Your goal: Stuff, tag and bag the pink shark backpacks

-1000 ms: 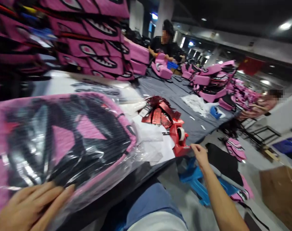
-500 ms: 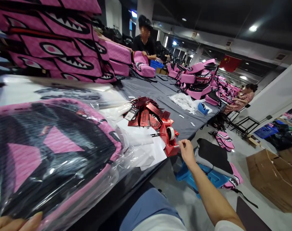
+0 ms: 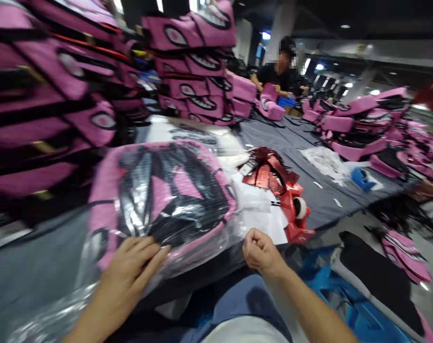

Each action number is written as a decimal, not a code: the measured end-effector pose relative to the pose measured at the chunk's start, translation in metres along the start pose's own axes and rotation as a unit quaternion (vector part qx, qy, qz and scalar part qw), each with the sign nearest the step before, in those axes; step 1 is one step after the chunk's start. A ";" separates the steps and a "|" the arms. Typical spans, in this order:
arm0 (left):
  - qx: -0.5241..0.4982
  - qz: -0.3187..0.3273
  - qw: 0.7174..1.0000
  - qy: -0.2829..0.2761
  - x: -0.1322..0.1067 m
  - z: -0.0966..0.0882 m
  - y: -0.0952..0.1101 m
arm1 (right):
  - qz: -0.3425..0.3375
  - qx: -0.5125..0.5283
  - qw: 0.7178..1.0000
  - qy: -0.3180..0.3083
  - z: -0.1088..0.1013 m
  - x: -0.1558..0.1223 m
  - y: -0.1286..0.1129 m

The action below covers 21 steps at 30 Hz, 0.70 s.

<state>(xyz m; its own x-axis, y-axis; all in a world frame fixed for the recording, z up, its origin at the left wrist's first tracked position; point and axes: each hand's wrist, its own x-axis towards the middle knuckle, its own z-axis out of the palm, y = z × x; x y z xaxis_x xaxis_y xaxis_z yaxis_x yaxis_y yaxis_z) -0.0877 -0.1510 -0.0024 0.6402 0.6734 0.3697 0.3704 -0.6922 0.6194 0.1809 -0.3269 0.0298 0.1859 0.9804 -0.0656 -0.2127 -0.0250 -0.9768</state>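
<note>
A pink and black backpack sealed in a clear plastic bag lies flat on the grey table in front of me. My left hand rests on the bag's near edge with its fingers stretched out flat. My right hand is curled into a closed fist just off the bag's right corner, at the table's front edge; anything inside it is hidden. A red tape dispenser stands a short way right of that fist, on white paper sheets.
Red hang tags lie behind the dispenser. Pink backpacks are stacked high at the left and the back, with more along the right. A person works at the far end. A blue dispenser sits on the table; a blue stool stands below.
My right hand has pulled back from the red tape dispenser toward me and closed into a fist. My left hand has come further into view on the bag. The view has swung left.
</note>
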 end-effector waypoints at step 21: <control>-0.024 -0.006 0.999 -0.023 0.014 -0.007 0.025 | -0.151 -0.650 0.724 -0.173 0.045 0.103 -0.045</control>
<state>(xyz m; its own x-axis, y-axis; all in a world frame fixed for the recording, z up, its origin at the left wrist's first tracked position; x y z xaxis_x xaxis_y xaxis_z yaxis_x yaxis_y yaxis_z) -0.0739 -0.1571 0.0230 0.6671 0.6674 0.3309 0.3458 -0.6709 0.6560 0.1669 -0.2166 0.0764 -0.2644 0.9640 0.0265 0.9125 0.2590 -0.3165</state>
